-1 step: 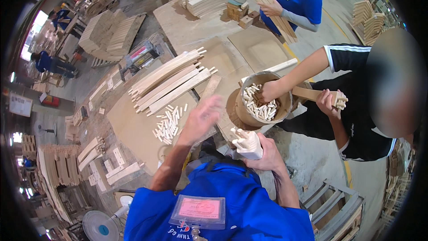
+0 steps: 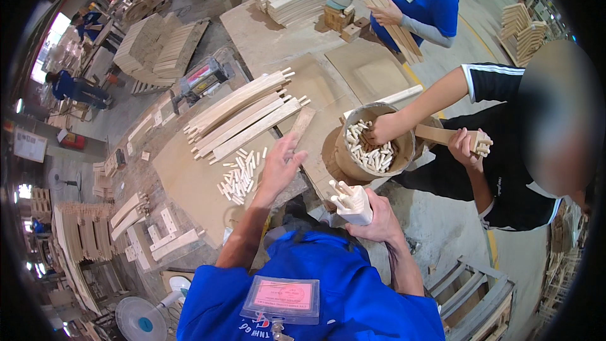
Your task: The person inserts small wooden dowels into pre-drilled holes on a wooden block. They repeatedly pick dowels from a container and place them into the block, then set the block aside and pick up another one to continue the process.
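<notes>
My right hand [image 2: 382, 220] is wrapped around a short bundle of pale wooden slats [image 2: 357, 207], held end up near my waist. Several dowels [image 2: 341, 194] stick out of its upper end. Over the table's near edge, my left hand [image 2: 282, 167] is open, fingers apart, and nothing shows in it. Just left of it a loose heap of small wooden dowels [image 2: 237, 177] lies on brown board. Behind the heap rest several long curved slats [image 2: 243, 113] with dowels in their ends.
At right, a bucket [image 2: 344, 158] of dowels stands on the table, a co-worker's hand [image 2: 384, 129] inside it. That person's other hand holds a dowelled slat [image 2: 442, 136]. Stacked slats [image 2: 303, 0] lie at the far end. A fan [image 2: 142, 319] stands lower left, a slatted rack [image 2: 470, 293] lower right.
My left hand has shifted slightly left and is less blurred, its fingers more plainly spread. My right hand keeps its hold on the slats.
</notes>
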Available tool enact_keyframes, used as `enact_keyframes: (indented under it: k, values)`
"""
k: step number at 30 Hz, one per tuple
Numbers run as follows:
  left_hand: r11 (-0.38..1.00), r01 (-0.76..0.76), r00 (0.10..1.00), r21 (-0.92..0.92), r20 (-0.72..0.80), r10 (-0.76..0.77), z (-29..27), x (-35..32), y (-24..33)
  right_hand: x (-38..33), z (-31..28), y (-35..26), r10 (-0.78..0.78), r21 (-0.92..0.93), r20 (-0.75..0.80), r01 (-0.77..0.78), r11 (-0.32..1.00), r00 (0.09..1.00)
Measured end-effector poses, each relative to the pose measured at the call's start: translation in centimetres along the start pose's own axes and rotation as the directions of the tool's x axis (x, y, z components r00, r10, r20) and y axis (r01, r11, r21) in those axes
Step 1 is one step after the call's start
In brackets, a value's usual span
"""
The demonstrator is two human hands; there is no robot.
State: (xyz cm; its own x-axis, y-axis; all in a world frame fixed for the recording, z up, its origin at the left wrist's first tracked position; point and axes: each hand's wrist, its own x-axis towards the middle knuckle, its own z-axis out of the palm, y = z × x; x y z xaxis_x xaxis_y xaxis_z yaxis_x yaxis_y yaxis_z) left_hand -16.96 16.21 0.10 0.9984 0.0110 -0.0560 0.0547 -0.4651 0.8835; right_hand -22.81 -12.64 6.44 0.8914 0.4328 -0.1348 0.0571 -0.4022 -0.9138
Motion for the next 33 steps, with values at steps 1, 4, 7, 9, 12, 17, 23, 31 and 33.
enact_keyframes:
  k: [1,4,7,9,12,17,23,31,33]
  values:
    - [0.922,0.005,0.970,0.388,-0.225,0.089,0.8,1.0,-5.4,0.7,0.1,-0.4,0.002,-0.020,0.024,-0.001,1.000,1.000]
    - [0.695,0.171,0.985,0.698,-0.121,-0.121,3.5,2.4,-8.6,0.9,0.8,2.0,0.070,-0.005,-0.038,-0.070,0.998,0.997]
    - [0.638,0.148,0.988,0.756,-0.143,-0.061,3.7,3.7,-10.3,2.5,1.3,2.2,0.038,0.006,-0.078,-0.037,0.999,0.996]
    - [0.668,0.168,0.986,0.725,-0.131,-0.106,2.2,4.1,-10.0,3.7,1.6,2.2,-0.004,-0.002,-0.091,0.004,1.000,0.996]
    - [0.972,0.171,0.984,0.163,-0.071,-0.162,0.0,1.2,-6.7,3.1,1.6,3.3,0.016,0.022,-0.203,-0.012,1.000,0.979]
    - [0.914,-0.034,0.971,-0.405,-0.229,-0.065,-10.3,-5.5,6.2,5.2,2.7,2.3,0.062,0.084,-0.170,-0.048,0.995,0.984]
    - [0.995,0.011,0.997,0.098,0.079,-0.019,-19.0,-6.6,5.9,9.5,5.8,-1.9,-0.049,-0.003,-0.016,0.049,0.999,0.999]
    - [0.991,0.127,0.956,0.032,-0.270,-0.114,-26.1,-11.0,-2.1,18.0,12.4,-10.7,-0.321,-0.083,0.243,0.349,0.933,0.915]
    - [0.979,0.150,0.951,0.138,-0.291,-0.105,-25.4,-11.4,-1.9,21.0,14.8,-13.1,-0.420,-0.110,0.268,0.461,0.881,0.867]
